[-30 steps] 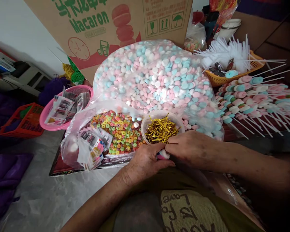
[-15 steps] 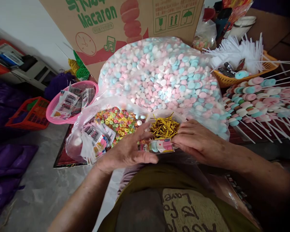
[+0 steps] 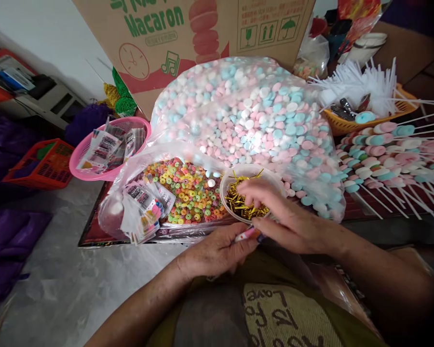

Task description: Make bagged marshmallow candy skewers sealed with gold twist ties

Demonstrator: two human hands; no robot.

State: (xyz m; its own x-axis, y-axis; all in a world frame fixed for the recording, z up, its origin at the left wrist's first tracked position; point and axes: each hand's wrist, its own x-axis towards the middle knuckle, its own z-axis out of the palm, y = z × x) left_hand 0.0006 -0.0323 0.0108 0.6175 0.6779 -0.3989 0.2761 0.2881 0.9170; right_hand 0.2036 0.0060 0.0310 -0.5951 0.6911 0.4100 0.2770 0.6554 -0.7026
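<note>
My left hand (image 3: 226,248) is closed around a small printed candy packet (image 3: 249,233), mostly hidden by the fingers. Just in front of it stands a round clear tub (image 3: 226,205) of gold twist ties (image 3: 244,205). Over the tub's right side reaches my right hand (image 3: 287,217), its fingers stretched out above the ties. The right thumb is close to the packet's end; whether it touches cannot be made out. Left of the tub lie colourful ring candies (image 3: 188,193) in an open plastic bag, with a pile of printed packets (image 3: 144,209) on them.
Behind sits a big clear bag of pastel marshmallows (image 3: 246,115) against a cardboard box (image 3: 224,29). A pink basket (image 3: 75,166) of packets stands left. Marshmallow skewers (image 3: 383,154) and an orange basket (image 3: 342,127) with white sticks are at the right.
The packet, earlier stretched flat between both hands in front of the tub, is now gathered in my left hand, lower and further right. My right hand has moved over the ties.
</note>
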